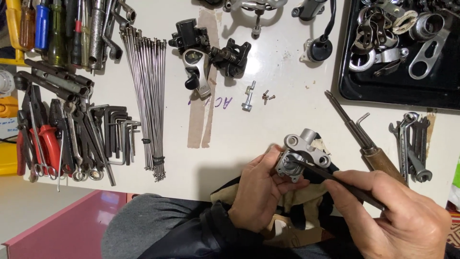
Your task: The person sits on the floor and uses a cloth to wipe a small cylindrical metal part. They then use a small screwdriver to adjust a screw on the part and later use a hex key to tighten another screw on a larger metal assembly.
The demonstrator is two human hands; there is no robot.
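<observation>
My left hand grips a small silver metal part with round bosses, held just above the table's near edge. My right hand holds a thin dark tool whose tip reaches into the part's round opening. Under both hands lies a tan and black cloth. A wooden-handled screwdriver rests on the white table just right of the part.
A bundle of spokes, hex keys, pliers and wrenches lie at the left. Black brake parts, a bolt and small screws sit in the middle. At the right are a black tray of metal parts and spanners.
</observation>
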